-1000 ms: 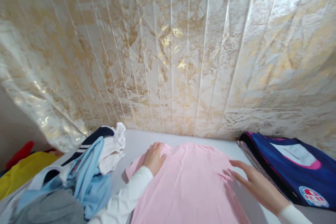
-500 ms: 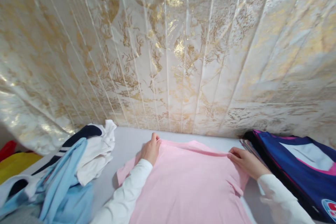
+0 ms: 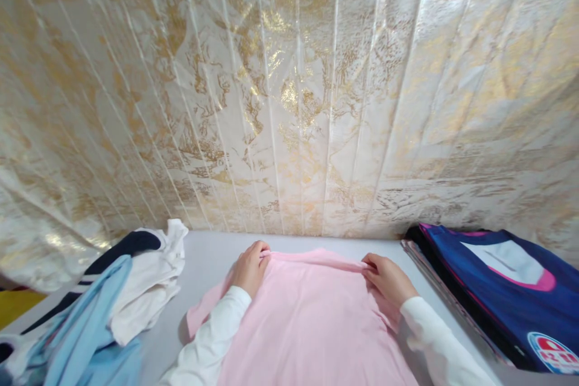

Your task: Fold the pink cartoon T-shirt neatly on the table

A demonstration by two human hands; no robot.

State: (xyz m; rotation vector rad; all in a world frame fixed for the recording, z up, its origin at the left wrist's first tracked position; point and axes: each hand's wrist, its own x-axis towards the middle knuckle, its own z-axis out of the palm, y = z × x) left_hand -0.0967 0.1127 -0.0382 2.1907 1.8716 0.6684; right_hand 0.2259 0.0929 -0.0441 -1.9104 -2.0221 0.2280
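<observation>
A pink T-shirt [image 3: 312, 319] lies spread on the pale grey table top [image 3: 208, 247] in front of me, its lower part cut off by the bottom of the view. My left hand [image 3: 249, 266] pinches its far edge at the left shoulder, fingers closed on the cloth. At the right shoulder my right hand [image 3: 388, 279] grips the same edge between thumb and fingers. Between the two hands the collar edge is stretched and slightly folded. One pink sleeve sticks out beyond my left wrist; the other is partly hidden by my right hand.
To the left is a loose heap of clothes, with a light blue garment [image 3: 85, 319], a white one [image 3: 149, 289] and a navy-and-white one [image 3: 122, 247]. A stack of folded clothes topped by a navy shirt [image 3: 502, 289] stands right. Behind hangs a gold-patterned curtain [image 3: 289, 102].
My right hand has moved left, closer to my left hand, both still holding the shirt's far edge. The cloth between them is less wide. The whole view has shifted slightly.
</observation>
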